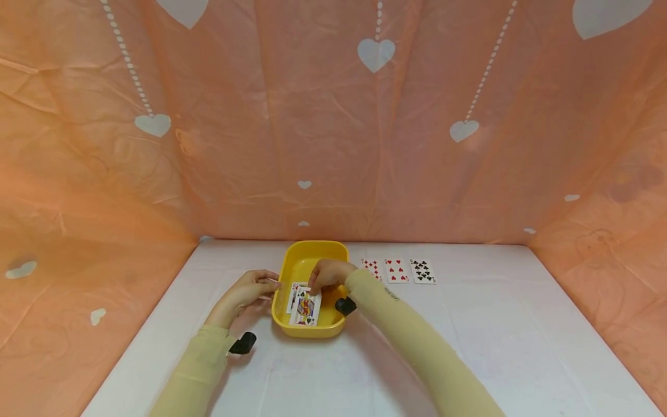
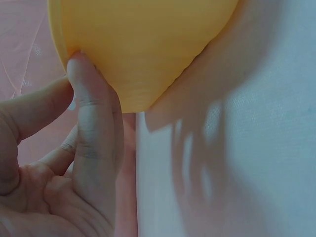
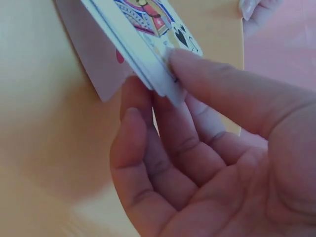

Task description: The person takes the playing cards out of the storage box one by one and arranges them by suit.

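Note:
A yellow tray (image 1: pixel 312 246) sits on the white table at centre. Inside it, my right hand (image 1: pixel 325 275) pinches a small stack of playing cards (image 1: pixel 304 307) by their far end. In the right wrist view the thumb lies on top of the cards (image 3: pixel 143 34) and the fingers (image 3: pixel 163 128) curl beneath; the top card is a face card of spades. My left hand (image 1: pixel 257 285) is beside the tray's left wall. Seen from the left wrist, one straight finger (image 2: pixel 86 98) rests against the tray's outer wall (image 2: pixel 143 44), its tip at the rim.
Three cards lie face up in a row right of the tray: two red ones (image 1: pixel 372 269) (image 1: pixel 397 270) and a black one (image 1: pixel 422 271). Peach cloth with white hearts (image 1: pixel 375 53) walls in the back and both sides.

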`<action>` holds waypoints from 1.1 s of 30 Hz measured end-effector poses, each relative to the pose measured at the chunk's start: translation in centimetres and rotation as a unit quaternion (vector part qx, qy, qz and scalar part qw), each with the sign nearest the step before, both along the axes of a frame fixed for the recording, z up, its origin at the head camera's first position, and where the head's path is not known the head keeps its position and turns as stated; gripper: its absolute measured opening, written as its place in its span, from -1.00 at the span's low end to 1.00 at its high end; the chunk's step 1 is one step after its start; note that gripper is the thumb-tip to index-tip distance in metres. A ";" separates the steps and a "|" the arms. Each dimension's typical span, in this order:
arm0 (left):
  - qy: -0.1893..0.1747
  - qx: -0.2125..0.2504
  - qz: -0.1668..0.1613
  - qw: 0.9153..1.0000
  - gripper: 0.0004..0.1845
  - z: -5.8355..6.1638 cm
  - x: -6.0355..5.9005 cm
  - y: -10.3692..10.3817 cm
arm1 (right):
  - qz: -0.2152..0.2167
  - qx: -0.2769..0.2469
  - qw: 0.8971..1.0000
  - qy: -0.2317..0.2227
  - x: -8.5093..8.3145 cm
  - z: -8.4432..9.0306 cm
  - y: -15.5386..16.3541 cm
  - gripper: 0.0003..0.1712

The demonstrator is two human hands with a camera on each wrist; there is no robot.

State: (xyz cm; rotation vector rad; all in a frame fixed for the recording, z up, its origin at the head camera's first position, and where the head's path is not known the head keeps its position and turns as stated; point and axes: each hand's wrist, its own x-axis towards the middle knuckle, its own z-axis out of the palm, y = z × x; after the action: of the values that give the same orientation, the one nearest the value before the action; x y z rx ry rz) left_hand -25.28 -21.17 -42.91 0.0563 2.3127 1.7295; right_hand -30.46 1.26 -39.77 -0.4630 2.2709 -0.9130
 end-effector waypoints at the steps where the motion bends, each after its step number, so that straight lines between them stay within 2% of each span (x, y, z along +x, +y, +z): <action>1: -0.001 -0.001 0.002 1.000 -0.65 0.0 0.0 0.0 | -0.003 -0.001 1.000 -0.003 -0.1 0.1 0.1 -0.91; 9: -0.004 -0.006 0.001 1.000 -0.63 0.0 -0.1 0.0 | 0.010 -0.006 1.000 -0.010 -0.6 0.6 0.5 -0.86; 13: -0.002 -0.010 0.004 1.000 -0.62 0.1 0.0 0.1 | 0.003 -0.020 1.000 -0.008 -0.8 0.9 0.7 -0.85; 23: -0.006 -0.017 0.012 1.000 -0.60 0.0 0.2 0.2 | -0.064 -0.110 0.991 -0.052 -1.6 1.6 2.1 -0.84; 33: -0.015 -0.013 0.017 1.000 -0.61 0.0 0.2 -0.1 | -0.077 -0.181 0.979 -0.056 -1.7 3.8 5.5 -0.63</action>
State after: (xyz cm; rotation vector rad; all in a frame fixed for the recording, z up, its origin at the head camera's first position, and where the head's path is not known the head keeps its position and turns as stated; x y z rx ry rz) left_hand -25.07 -21.25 -42.90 -0.0126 2.3277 1.7037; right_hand -32.17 6.72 -36.02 -0.3809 2.0636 -1.4070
